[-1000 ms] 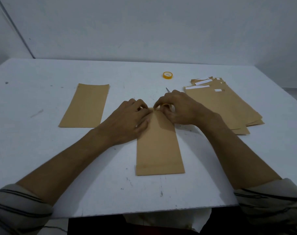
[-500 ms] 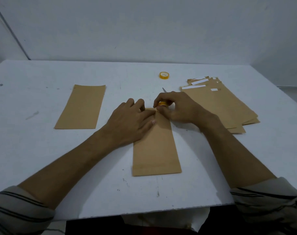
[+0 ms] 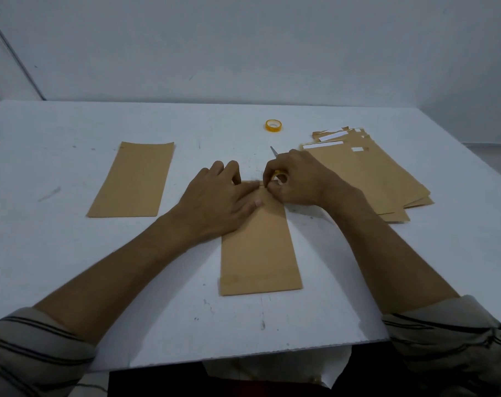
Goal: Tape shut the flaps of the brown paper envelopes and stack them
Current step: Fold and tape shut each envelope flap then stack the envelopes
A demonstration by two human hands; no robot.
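one white surface (image 3: 71,253) carries everything here. on its right side sits one fanned pile of brown envelopes (image 3: 386,179), several deep, can't count the sheets exactly, with white strips showing at the far ends. two single envelopes lie apart from that pile. the centre envelope (image 3: 260,253) lies flat and lengthwise right in front of the person. the left envelope (image 3: 131,179) lies flat well off to the left, touching nothing else.

two arms in striped sleeves (image 3: 28,353) reach in, and both hands are at the far end of the centre envelope. the left hand (image 3: 217,202) lies palm down on the envelope's far left corner. its fingers are mostly straight and press the paper to the surface, so that grip is apart and holds nothing. the right hand (image 3: 298,181) is at the far right corner with fingers curled in, its grip clamped on the held tape roll (image 3: 281,178). that's a small yellow ring peeking out between thumb and fingers, right at the envelope's top edge. the fingertips of the two hands nearly meet there. can't tell if any strip of tape is on the flap, too small.

two tape rolls in total: the held one, plus the far tape roll (image 3: 273,126), yellow, lying flat on the surface beyond the hands and well apart from them. one thin metal tip (image 3: 273,151) pokes out just behind the right hand, the rest of it is hidden.
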